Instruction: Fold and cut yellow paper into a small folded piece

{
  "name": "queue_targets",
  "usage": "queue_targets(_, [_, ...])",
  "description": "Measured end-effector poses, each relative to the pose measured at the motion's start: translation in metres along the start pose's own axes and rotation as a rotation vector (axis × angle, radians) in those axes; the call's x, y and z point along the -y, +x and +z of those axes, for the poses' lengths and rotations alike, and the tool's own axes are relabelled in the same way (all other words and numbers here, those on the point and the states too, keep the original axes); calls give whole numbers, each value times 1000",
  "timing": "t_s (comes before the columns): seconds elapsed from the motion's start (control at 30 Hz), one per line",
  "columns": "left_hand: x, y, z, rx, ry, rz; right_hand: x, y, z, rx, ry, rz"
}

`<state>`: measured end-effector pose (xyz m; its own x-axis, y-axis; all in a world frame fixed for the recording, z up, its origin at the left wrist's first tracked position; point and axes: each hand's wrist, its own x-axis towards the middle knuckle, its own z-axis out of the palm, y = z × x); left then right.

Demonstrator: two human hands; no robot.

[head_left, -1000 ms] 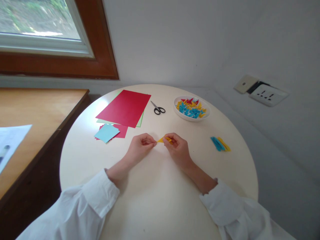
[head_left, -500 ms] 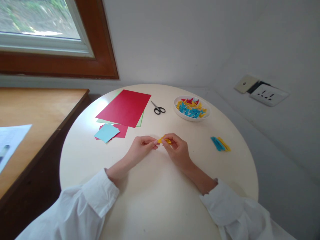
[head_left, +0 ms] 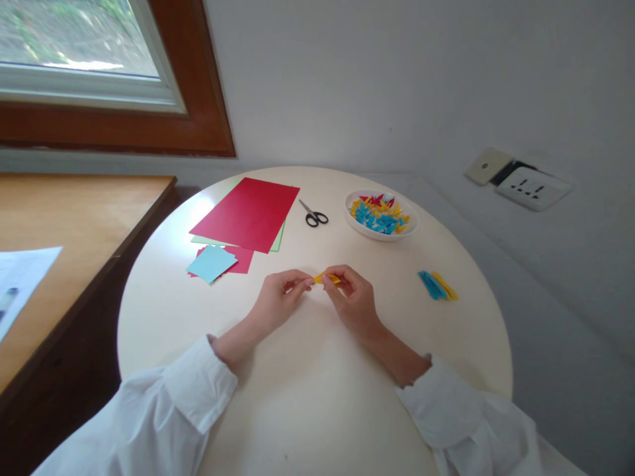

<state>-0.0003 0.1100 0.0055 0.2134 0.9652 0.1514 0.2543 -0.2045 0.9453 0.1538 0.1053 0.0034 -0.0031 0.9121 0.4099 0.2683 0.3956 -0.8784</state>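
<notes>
Round white surface, its 6 o'clock edge cut off by frame. Red sheet at 11; green sheet under it mostly hidden. White bowl at 1, folded pieces overlapping inside, can't count. Left hand and right hand near middle, each grip pinching the yellow paper: left at its 9 o'clock end, right across its middle. Light blue square at 10, covering red pieces. Blue strips, yellow strips side by side past 2. Scissors at 12. Yellow paper partly covered; folds hard to make out.
</notes>
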Motion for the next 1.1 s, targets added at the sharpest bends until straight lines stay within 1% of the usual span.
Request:
queue_targets(0.13, [-1, -1, 0, -17, 55, 43, 0, 0, 0, -12, -28, 9])
queue_targets(0.4, [-3, -3, 0, -22, 103, 82, 2, -1, 1, -29, -66, 3])
queue_targets(0.57, [-5, -4, 1, -18, 126, 73, 4, 0, 1, -36, -85, 1])
queue_targets(0.7, [-6, -3, 1, -3, 106, 41, 3, 1, 1, -30, -54, -4])
queue_targets(0.83, [-5, -2, 2, 37, 48, 43, 2, 0, 2, 7, -38, -28])
queue_targets(1.1, [-1, -3, 3, 21, 47, 64, 2, 0, 2, 12, -80, -58])
